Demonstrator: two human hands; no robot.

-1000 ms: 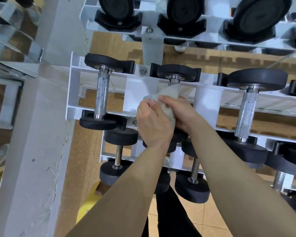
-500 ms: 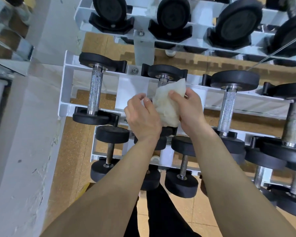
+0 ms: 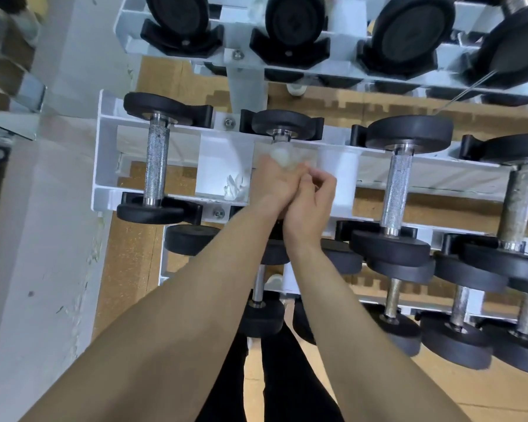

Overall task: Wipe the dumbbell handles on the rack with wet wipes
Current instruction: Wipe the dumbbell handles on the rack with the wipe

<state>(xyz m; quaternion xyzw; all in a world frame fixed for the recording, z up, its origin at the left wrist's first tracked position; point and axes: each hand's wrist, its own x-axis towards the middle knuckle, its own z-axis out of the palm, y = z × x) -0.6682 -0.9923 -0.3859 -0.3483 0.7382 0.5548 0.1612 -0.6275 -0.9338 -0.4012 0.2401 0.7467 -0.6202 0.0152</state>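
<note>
your left hand [image 3: 270, 184] curls round the wet wipe [image 3: 282, 156] on the handle of the second dumbbell [image 3: 287, 124], on the middle shelf of the white rack [image 3: 104, 166]. your right hand [image 3: 313, 202] presses against the left, fingers curled; i cannot tell what it grips. a crumpled wipe [image 3: 236, 187] lies on the shelf just left of your hands.

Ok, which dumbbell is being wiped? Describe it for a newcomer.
Find the middle shelf of the white metal rack. Count to the second black-headed dumbbell from its left end. Unlike its neighbours' bare knurled silver handles, its handle is hidden under the left hand, right hand and a white wet wipe.
</note>
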